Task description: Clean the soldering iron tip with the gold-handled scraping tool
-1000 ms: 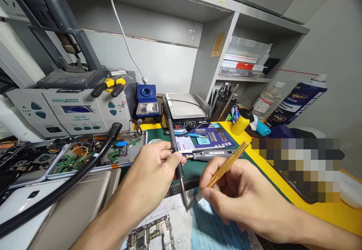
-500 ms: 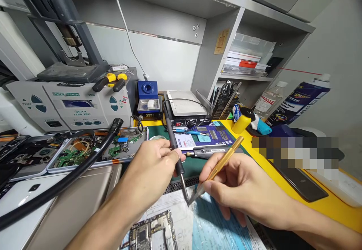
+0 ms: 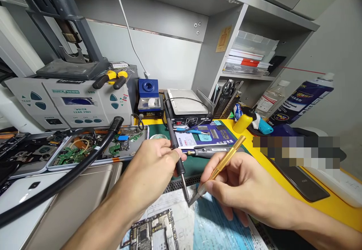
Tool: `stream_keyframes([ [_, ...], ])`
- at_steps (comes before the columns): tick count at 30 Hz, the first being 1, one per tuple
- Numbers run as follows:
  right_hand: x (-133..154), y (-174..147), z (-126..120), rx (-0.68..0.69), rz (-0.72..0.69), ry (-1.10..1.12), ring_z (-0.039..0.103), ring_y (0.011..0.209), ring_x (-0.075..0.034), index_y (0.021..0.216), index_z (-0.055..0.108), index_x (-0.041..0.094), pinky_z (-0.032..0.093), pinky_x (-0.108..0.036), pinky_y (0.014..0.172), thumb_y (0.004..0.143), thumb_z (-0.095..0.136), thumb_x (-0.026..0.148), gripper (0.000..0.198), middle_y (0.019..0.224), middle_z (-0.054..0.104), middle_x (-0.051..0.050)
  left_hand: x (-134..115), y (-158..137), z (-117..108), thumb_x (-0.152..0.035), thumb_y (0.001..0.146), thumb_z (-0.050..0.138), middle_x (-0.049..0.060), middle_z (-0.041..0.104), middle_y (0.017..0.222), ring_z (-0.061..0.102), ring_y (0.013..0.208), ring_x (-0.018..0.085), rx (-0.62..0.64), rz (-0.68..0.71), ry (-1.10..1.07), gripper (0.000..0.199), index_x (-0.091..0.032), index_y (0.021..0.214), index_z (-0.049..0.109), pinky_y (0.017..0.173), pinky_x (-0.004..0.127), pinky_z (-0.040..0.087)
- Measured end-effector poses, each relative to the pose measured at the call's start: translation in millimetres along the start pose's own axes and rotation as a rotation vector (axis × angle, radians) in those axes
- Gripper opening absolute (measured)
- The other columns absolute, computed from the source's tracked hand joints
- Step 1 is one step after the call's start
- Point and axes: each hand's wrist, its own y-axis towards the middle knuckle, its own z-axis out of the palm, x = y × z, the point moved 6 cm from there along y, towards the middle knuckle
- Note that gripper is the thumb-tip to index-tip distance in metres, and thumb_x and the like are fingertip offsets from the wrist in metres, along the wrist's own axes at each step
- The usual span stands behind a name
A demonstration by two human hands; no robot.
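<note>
Gold-coloured metal forms the handle of a craft knife [image 3: 227, 157], pinched between the thumb and fingers of the right hand [image 3: 237, 189], its pointed blade slanting down to the left. Against that point comes the bright tip of a black-handled soldering iron [image 3: 173, 140], gripped from the side by the thumb and fingers of the left hand [image 3: 160, 163]; the two tips meet or nearly meet, too finely to tell which, over a white and blue sheet [image 3: 185, 223]. Each hand is closed around its own tool, and the hands stand apart. On the sheet, near the left forearm, lies a bare phone motherboard [image 3: 144, 233], cut off by the lower edge. Beyond the hands, a green mat [image 3: 192, 169] carries a grey pen-shaped tool [image 3: 203, 152], blue-handled tweezers [image 3: 195, 131] and a purple card [image 3: 223, 138]. Behind these sit a flat-topped heating plate [image 3: 186, 103] and, to its left, a soldering station [image 3: 148, 114] displaying 355. Farther left, yellow-and-black pliers [image 3: 113, 78] rest on a QUICK hot-air station [image 3: 70, 106], with opened phone housings [image 3: 96, 148] in front, crossed by a thick black hose [image 3: 70, 176]. At right stand a clear bottle [image 3: 268, 101] and a tilted spray can [image 3: 301, 101]; a dark phone [image 3: 302, 182] lies on the yellow surface [image 3: 333, 212].
</note>
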Motion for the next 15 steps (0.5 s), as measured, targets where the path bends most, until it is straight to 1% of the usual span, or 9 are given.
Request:
stream_keyframes([
  [3, 0.8, -0.3, 0.8, -0.008, -0.012, -0.015, 0.040, 0.032, -0.004, 0.084, 0.058, 0.018, 0.038, -0.011, 0.029, 0.080, 0.061, 0.021, 0.006, 0.044, 0.051, 0.010, -1.0, -0.3, -0.7, -0.032, 0.081, 0.053, -0.002, 0.060, 0.071, 0.055, 0.067, 0.010, -0.002, 0.003, 0.000, 0.016, -0.017, 0.076, 0.056, 0.060, 0.023, 0.040],
  [7, 1.0, -1.8, 1.1, -0.047, -0.029, -0.054, 0.042, 0.035, -0.005, 0.083, 0.058, 0.018, 0.036, -0.010, 0.030, 0.080, 0.062, 0.020, 0.005, 0.045, 0.050, 0.009, -2.2, -2.0, -1.0, -0.032, 0.081, 0.053, -0.003, 0.058, 0.072, 0.055, 0.067, 0.009, -0.005, 0.010, -0.002, 0.015, -0.018, 0.075, 0.055, 0.060, 0.022, 0.039],
  [15, 1.0, -1.5, -0.8, -0.046, -0.037, -0.030, 0.041, 0.033, -0.005, 0.083, 0.058, 0.018, 0.035, -0.010, 0.029, 0.079, 0.062, 0.019, 0.005, 0.044, 0.050, 0.009, -0.9, -1.6, -2.7, -0.033, 0.081, 0.054, -0.004, 0.057, 0.070, 0.054, 0.066, 0.009, -0.017, 0.009, 0.026, 0.017, -0.018, 0.073, 0.055, 0.059, 0.021, 0.039],
])
